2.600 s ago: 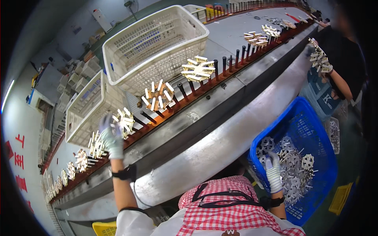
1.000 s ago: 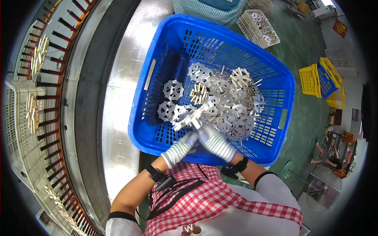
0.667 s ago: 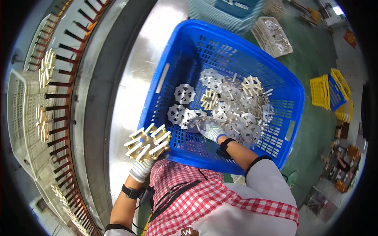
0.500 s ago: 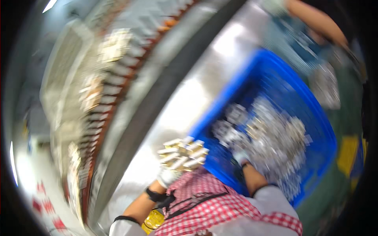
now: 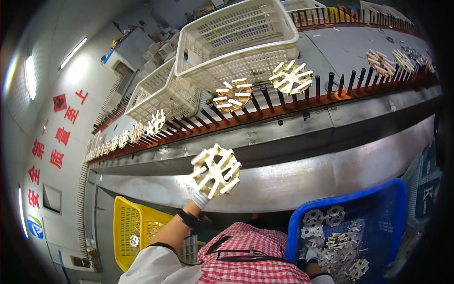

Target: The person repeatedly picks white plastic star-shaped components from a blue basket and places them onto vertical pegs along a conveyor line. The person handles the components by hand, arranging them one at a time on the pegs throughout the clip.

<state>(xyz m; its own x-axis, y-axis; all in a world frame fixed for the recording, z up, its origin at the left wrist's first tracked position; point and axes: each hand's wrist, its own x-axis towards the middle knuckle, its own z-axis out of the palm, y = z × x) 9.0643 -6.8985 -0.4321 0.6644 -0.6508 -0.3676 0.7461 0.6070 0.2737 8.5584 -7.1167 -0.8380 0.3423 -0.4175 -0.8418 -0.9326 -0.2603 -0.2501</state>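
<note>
My left hand point(image 5: 201, 199), in a whitish glove, holds up a round gold-coloured disc with white rods point(image 5: 216, 171) set around its face. Its fingers are mostly hidden behind the disc, which hangs over the steel ledge, below the row of pegs. Down at the lower right, my right hand point(image 5: 312, 254), also gloved, reaches into the blue basket point(image 5: 294, 227). Around it lie several silvery, gear-like parts point(image 5: 335, 216) and a rodded gold piece point(image 5: 336, 241). The right fingers are too small and covered to make out.
A rail of dark upright pegs point(image 5: 266, 97) crosses behind the steel ledge point(image 5: 283, 182). Similar rodded discs point(image 5: 291, 78) sit along it. White crates point(image 5: 236, 61) stand beyond the rail. A yellow basket point(image 5: 124, 236) is at lower left; a person's sleeve point(image 5: 422, 184) shows at right.
The view has swung round and sharpened, bringing the rail across the top. My left hand, still holding the rodded disc, is now farther from my apron. My right hand stays in the blue basket.
</note>
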